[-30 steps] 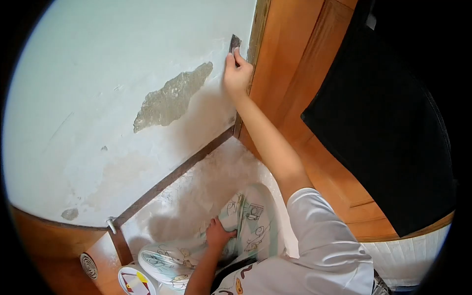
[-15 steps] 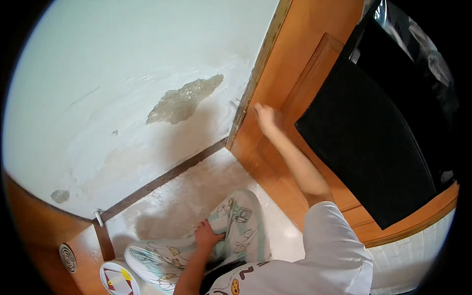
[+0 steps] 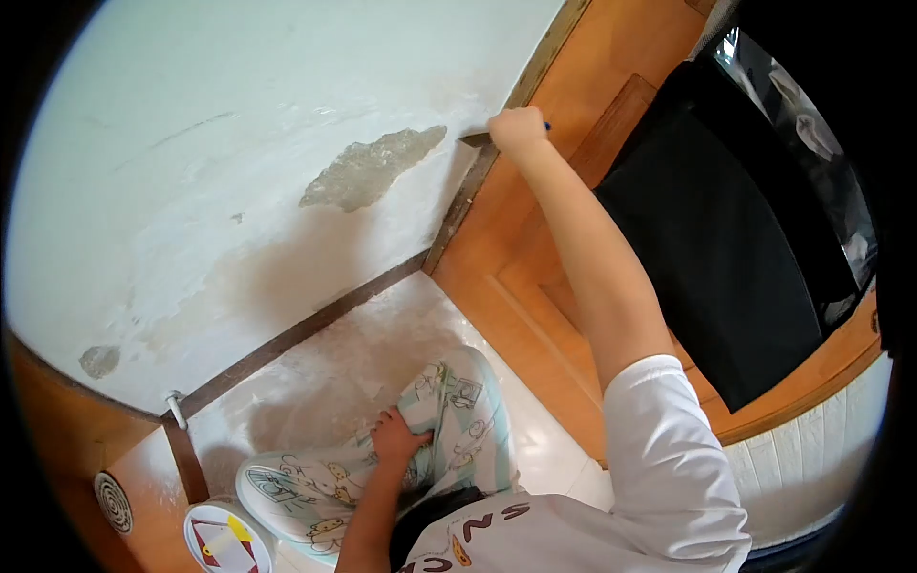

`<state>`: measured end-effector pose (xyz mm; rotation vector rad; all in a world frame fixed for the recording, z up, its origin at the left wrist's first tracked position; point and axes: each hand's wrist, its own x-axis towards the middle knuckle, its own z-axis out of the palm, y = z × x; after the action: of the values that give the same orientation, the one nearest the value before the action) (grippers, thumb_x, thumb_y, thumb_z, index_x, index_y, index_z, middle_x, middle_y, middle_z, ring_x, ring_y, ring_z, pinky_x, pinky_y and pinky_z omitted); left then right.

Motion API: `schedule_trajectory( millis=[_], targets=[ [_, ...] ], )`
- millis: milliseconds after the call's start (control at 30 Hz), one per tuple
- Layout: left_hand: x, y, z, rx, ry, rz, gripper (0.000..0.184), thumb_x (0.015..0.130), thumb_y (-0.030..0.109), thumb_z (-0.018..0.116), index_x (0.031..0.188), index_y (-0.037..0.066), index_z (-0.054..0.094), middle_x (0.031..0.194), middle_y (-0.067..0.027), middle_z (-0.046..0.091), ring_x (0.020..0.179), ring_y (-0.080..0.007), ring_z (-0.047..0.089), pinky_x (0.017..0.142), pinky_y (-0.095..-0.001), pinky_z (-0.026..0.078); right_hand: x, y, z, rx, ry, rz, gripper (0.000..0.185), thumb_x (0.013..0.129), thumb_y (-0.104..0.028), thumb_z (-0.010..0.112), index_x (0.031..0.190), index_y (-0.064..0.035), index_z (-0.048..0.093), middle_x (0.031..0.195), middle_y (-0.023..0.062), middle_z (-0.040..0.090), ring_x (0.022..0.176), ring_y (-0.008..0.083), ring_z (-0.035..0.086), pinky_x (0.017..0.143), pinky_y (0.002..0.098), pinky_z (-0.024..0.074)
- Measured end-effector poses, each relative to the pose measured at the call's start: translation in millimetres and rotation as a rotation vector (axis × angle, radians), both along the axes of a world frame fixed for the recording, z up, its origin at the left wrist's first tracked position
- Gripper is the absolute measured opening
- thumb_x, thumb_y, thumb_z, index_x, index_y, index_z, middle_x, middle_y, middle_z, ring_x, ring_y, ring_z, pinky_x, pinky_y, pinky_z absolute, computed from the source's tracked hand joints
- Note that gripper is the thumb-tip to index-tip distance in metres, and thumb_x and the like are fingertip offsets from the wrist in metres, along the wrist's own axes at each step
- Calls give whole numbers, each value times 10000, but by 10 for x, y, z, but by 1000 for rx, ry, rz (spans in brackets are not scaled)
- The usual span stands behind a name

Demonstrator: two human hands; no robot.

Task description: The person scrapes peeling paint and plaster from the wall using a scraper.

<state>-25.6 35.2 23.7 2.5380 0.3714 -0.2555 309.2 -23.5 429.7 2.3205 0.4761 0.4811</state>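
Head view: the scraper (image 3: 475,139) sits in the right hand (image 3: 519,132), fingers curled round its handle (image 3: 548,126), long axis running leftward from them toward the bare patch (image 3: 377,170) on the wall (image 3: 248,62). Below them, well apart, the left hand (image 3: 396,436) rests loosely spread on the trousers (image 3: 466,415).

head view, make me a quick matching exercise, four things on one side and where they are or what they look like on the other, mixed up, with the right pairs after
1. scraper
2. left hand
3. tub
4. grey patch

a. resting on the patterned trousers
b. rough, on the pale wall
c. held in the right hand
d. white, with yellow and dark red on top

Pairs: 1-c, 2-a, 3-d, 4-b
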Motion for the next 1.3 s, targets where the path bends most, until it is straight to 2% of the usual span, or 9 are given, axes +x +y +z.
schedule_trajectory(
  millis=[200,400,533,600,667,767,1033,1167,1300],
  targets=[
    [-13,20,60,-13,48,13,898,504,547,736,1129,-10,412,1040,-185,515,915,-331,549,772,-426,445,53,64,445,-380,105,200,161,805,-152,518,833,-97,666,842,93,659,803,258,638,649,363,504],
    [-15,55,52,-80,-33,-28,895,513,519,744,1147,-16,408,1065,-195,506,927,-339,548,791,-428,444,55,-35,1281,-382,-147,295,152,799,-117,502,814,-86,650,820,93,656,794,258,634,674,364,513],
    [-17,30,58,-64,-44,-30,898,515,526,745,1148,-13,405,1072,-192,497,939,-330,545,791,-427,442,249,71,833,-336,-58,281,104,811,-116,525,852,-78,613,792,111,648,758,273,635,675,379,515],
    [12,45,20,-27,-62,-25,900,510,526,748,1143,-14,405,1065,-192,499,938,-326,546,788,-426,443,159,164,717,-562,8,275,136,815,-103,513,894,-101,624,816,98,652,786,262,639,678,378,521],
    [-6,16,-70,44,-63,-32,905,502,526,753,1139,-17,406,1052,-190,505,933,-322,548,786,-425,443,419,-64,853,-404,-49,307,215,827,-98,485,976,-148,632,796,79,651,759,254,638,622,359,524],
    [-44,10,29,57,-136,-50,919,496,530,752,1144,-22,405,1047,-189,509,929,-316,551,787,-423,443,243,-56,1119,-313,-70,238,163,803,-85,490,838,-113,647,812,65,660,809,238,638,684,351,518],
    [1,3,110,25,24,-21,915,493,519,750,1143,-26,405,1057,-193,513,939,-323,541,784,-419,442,273,-128,1100,-325,-83,316,160,799,-87,497,837,-120,649,811,71,656,803,254,634,692,361,517],
    [47,-6,170,-67,69,1,945,483,516,752,1164,-32,394,1092,-204,507,949,-332,540,795,-439,436,342,-121,618,-368,-45,295,158,806,-103,498,838,-124,651,825,61,660,820,258,634,692,352,522],
    [-27,-3,138,7,15,-32,970,488,514,755,1193,-38,380,1127,-217,495,978,-336,535,818,-440,431,228,-143,1063,-351,-53,282,158,803,-96,500,837,-122,652,832,62,661,817,252,636,693,346,517]
  ],
)
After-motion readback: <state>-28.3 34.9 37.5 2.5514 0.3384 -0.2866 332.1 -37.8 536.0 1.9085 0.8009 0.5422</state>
